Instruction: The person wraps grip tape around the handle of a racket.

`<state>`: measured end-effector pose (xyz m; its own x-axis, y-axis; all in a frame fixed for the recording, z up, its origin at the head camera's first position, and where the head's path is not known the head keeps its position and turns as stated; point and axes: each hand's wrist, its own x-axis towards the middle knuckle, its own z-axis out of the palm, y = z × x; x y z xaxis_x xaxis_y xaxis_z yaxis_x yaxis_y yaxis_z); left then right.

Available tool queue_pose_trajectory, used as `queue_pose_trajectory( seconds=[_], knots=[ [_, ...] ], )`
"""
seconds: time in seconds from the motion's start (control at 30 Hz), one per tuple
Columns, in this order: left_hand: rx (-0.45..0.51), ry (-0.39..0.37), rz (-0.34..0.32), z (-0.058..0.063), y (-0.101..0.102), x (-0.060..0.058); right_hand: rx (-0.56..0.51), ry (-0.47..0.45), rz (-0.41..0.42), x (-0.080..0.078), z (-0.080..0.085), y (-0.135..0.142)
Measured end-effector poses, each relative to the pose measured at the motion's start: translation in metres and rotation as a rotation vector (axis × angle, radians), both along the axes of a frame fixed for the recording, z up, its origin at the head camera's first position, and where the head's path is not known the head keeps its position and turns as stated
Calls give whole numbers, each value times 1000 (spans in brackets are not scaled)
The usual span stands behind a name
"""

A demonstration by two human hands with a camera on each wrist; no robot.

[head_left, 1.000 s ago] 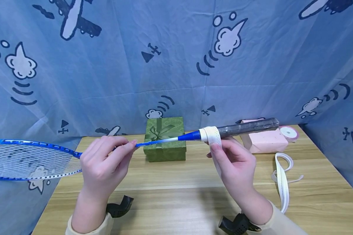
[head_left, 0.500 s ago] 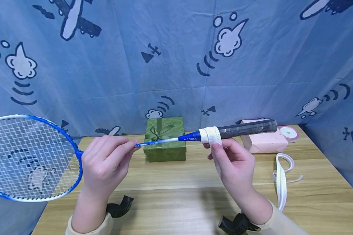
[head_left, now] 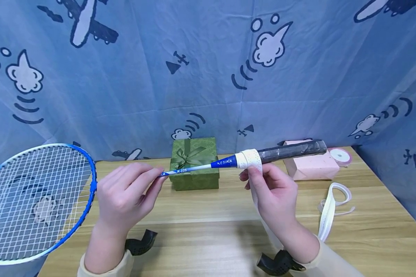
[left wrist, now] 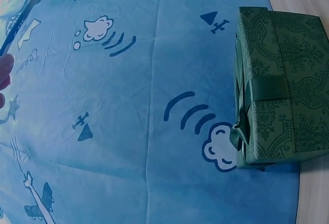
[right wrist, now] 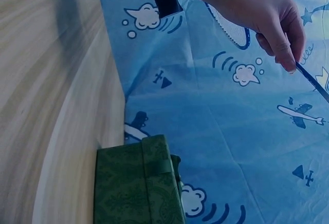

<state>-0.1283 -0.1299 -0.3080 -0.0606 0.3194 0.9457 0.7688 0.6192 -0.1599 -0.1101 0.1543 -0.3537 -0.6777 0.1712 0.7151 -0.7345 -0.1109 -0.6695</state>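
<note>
A blue and white badminton racket (head_left: pixel 223 161) is held crosswise over the table, its strung head at the left and its dark handle at the right. My left hand (head_left: pixel 123 198) pinches the thin shaft between thumb and fingers; the right wrist view also shows this left hand (right wrist: pixel 280 31) on the shaft. White perforated grip tape (head_left: pixel 251 157) circles the handle just past the blue cone. Thumb and forefinger of my right hand (head_left: pixel 275 196) pinch this tape under the handle, and its tail runs down behind the wrist. Beyond the tape, the handle is dark and unwrapped.
A green gift box (head_left: pixel 195 181) with a bow stands behind the racket on the wooden table (head_left: pixel 194 238). Farther right are a pink box (head_left: pixel 312 167), a small white roll (head_left: pixel 340 156) and a curled white strip (head_left: pixel 327 215). A patterned blue curtain (head_left: pixel 208 77) hangs behind.
The racket has rotated about its shaft: its head, nearly edge-on before, now shows its full face, and lettering has come into view. The curled strip at the right has shifted slightly.
</note>
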Motion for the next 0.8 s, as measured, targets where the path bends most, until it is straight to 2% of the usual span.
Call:
queue_pose_trajectory(
  seconds=[0.37, 0.43, 0.6, 0.8],
  knots=[
    [-24, -35, 7, -2, 0, 1, 19, -12, -15, 2, -1, 1],
    [-21, -37, 9, -2, 1, 1, 24, -14, -41, 3, -1, 1],
    [5, -13, 2, -2, 3, 3, 37, -29, -119, 5, -1, 1],
    [47, 24, -4, 0, 5, 3, 11, -19, -100, 5, -3, 1]
  ],
)
